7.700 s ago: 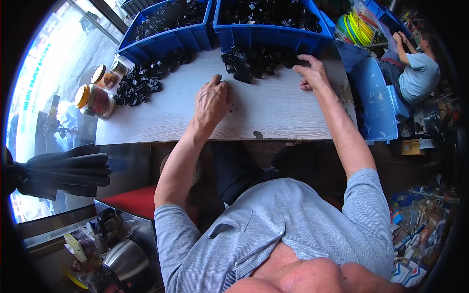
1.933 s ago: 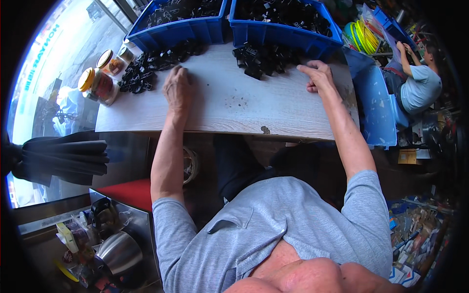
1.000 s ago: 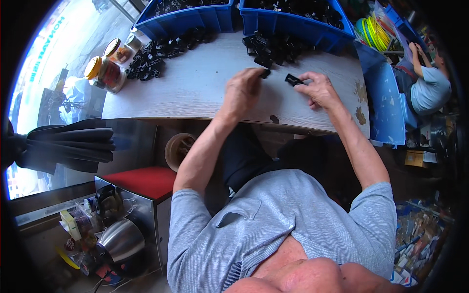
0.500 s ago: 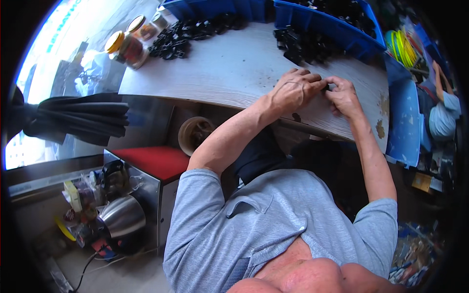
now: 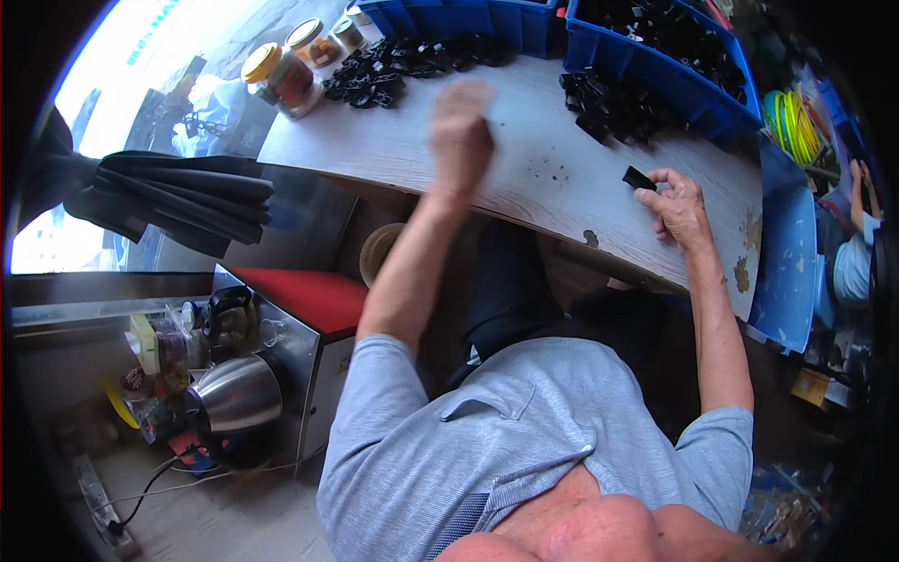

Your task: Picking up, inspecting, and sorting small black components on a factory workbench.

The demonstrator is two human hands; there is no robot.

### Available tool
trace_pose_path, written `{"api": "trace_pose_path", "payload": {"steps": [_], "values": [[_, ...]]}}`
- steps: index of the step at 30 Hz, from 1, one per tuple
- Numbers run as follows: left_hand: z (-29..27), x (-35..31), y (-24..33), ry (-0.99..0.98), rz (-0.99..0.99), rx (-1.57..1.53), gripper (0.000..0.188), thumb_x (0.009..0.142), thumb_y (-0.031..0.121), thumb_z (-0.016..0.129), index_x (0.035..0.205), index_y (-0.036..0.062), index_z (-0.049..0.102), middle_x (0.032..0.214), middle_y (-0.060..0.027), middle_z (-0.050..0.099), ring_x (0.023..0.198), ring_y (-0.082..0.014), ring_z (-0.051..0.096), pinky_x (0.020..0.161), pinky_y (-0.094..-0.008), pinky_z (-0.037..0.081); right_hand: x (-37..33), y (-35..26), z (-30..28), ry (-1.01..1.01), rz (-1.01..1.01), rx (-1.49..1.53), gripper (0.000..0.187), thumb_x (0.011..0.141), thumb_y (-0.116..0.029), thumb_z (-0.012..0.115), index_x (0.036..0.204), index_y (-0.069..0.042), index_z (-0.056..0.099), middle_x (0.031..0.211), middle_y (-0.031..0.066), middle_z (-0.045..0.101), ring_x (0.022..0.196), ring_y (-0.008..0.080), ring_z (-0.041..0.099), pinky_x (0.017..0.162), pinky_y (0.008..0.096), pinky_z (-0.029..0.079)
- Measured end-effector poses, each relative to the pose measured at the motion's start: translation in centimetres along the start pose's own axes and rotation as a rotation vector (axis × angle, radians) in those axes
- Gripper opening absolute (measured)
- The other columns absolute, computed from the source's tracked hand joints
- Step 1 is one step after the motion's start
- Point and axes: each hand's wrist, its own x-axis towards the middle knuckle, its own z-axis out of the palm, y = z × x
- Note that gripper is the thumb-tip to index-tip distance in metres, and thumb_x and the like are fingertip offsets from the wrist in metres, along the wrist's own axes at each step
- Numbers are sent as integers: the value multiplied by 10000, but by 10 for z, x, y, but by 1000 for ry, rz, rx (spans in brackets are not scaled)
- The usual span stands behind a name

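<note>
Between the thumb and fingers of my right hand (image 5: 682, 208) is a small black rectangular plastic piece (image 5: 639, 178), held just over the right side of the table. My left hand (image 5: 462, 140) is above the table's middle, smeared by motion, so its fingers cannot be read. Beyond it, toward the back left, lies a spread of small black parts (image 5: 370, 77). A second heap of black plastic pieces (image 5: 609, 110) sits at the back right, nearer my right hand.
Two blue bins (image 5: 646, 64) line the table's (image 5: 534, 187) far side, the right one filled with black parts. Lidded jars (image 5: 281, 80) stand at the back left. A light-blue tub (image 5: 785, 262) adjoins the right edge. Lower left are a red-topped cabinet (image 5: 309, 298) and a metal kettle (image 5: 239, 393).
My hands were together over the table's right side. The left has swung away to the left; the right stays there, with the black piece now plainly visible in its fingers.
</note>
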Motion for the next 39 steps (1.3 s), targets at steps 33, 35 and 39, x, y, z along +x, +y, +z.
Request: {"api": "trace_pose_path", "payload": {"steps": [33, 35, 39], "values": [[16, -11, 66, -596, 19, -76, 411, 839, -17, 675, 1240, 59, 618, 1144, -127, 716, 1027, -345, 646, 876, -422, 553, 94, -2, -44, 393, -27, -68, 549, 812, -140, 793, 1339, -145, 639, 661, 56, 595, 452, 120, 534, 397, 294, 492], [15, -12, 63, -560, 27, -109, 386, 847, -17, 681, 1222, 65, 629, 1123, -131, 721, 1008, -338, 655, 862, -421, 558, 98, -4, -39, 380, -3, -135, 498, 814, -136, 782, 1297, -139, 664, 653, 54, 603, 439, 113, 519, 374, 286, 448], [16, -13, 62, -553, 16, -113, 381, 852, -25, 679, 1220, 65, 636, 1110, -137, 723, 1001, -334, 661, 859, -423, 559, 104, -5, -44, 357, 65, -248, 483, 808, -142, 791, 1275, -122, 669, 683, 82, 648, 472, 131, 575, 391, 292, 476]]}}
